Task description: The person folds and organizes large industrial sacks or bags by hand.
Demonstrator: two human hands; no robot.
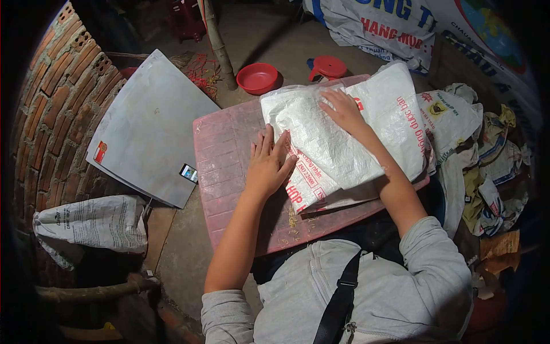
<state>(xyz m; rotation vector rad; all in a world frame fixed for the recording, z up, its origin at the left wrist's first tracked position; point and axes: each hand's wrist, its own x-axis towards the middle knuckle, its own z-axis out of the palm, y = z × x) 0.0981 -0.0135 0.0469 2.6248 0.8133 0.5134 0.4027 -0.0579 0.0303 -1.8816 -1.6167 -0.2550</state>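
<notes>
Pressing flat-fingered left hand point(268, 166) and right hand point(342, 110) on woven sack point(338, 137), pink board point(223, 155), brick wall point(54, 114)

A worn pink board point(226, 155) lies flat. White woven sacks point(344, 137) with red print rest directly on it.

Left hand point(268, 163) and right hand point(344, 110) flat on white sack point(332, 143), pink board point(229, 155)

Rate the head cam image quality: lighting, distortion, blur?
Head view: strong fisheye, black vignette at the corners, brick wall bowed. Light is dim and uneven, brightest on the white sack under both hands, left hand and right hand; edges fall into shadow. Centre sharp, print readable; slight glare on the sack.
</notes>
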